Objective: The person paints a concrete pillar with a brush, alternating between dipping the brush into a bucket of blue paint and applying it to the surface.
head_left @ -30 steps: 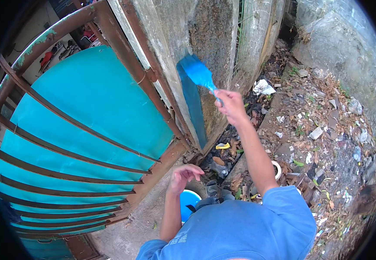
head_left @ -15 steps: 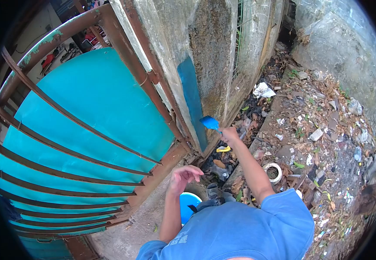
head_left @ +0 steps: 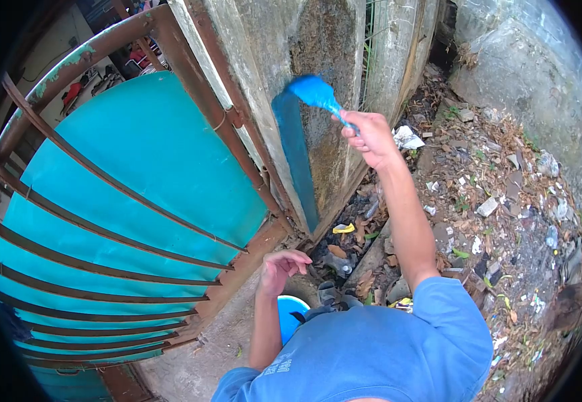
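As we are looking down through the head camera, our right hand (head_left: 371, 137) is clenching the handle of a blue-loaded paintbrush (head_left: 314, 92), and its bristles are pressing against the concrete pillar (head_left: 334, 40) at the top end of the blue painted strip (head_left: 296, 161). Our left hand (head_left: 281, 266) is hanging loose, fingers curling around nothing, just above the blue bucket (head_left: 289, 316) near the pillar's foot. The teal gate (head_left: 137, 174) is standing along the pillar's left edge, while litter (head_left: 499, 194) is lying to its right.
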Tool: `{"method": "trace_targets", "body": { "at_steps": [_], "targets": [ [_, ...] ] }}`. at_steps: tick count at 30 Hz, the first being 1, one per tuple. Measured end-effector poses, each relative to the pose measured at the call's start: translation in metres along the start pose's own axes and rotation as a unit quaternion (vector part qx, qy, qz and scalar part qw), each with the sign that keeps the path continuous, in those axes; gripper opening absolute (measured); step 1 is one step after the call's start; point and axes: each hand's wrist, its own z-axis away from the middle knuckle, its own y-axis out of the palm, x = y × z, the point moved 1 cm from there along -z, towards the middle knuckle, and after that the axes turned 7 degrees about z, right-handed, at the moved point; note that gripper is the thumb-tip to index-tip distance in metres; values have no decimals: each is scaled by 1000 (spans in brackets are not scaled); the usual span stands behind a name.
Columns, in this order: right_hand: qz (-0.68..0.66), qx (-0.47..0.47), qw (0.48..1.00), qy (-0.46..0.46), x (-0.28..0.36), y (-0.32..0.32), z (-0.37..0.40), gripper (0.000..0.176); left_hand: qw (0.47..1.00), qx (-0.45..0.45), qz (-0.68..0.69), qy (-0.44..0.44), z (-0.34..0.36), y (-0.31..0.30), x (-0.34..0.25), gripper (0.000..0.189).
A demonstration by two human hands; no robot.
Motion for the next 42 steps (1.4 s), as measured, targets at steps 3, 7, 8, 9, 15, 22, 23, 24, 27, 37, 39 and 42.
{"method": "trace_targets", "body": {
  "at_steps": [3,7,8,9,15,22,23,24,27,37,39,42],
  "targets": [
    [-33,22,999,-31,12,3,7,23,1000,4,-18,-4,-4,3,1,85],
    [-14,35,999,-28,-12,7,-3,23,1000,1,-17,-1,-7,7,1,85],
    [-15,35,999,-27,-30,6,-8,23,1000,-2,-19,-2,-8,8,1,85],
    [-15,16,1000,-8,-52,5,-15,23,1000,-2,-19,-2,-7,7,2,85],
    [-22,-25,994,100,-178,-28,-13,24,1000,-11,-22,-10,-5,9,4,85],
    [31,-92,971,216,-233,-59,-8,20,999,-13,-30,6,-5,13,7,86],
    [33,-83,970,226,-235,-61,-9,19,999,-10,-31,9,-4,13,6,86],
    [35,-74,969,235,-233,-60,-11,18,999,-9,-32,9,-4,13,6,86],
    [28,-53,978,201,-186,-41,-13,16,1000,-3,-25,17,-2,15,5,85],
    [0,16,1000,-2,15,10,15,22,999,-1,-21,25,-3,11,9,83],
    [-53,36,995,-76,32,20,20,19,999,-1,-22,23,-4,12,8,83],
    [-24,18,996,-80,18,33,15,21,999,3,-27,26,-3,15,6,83]
  ]
}}
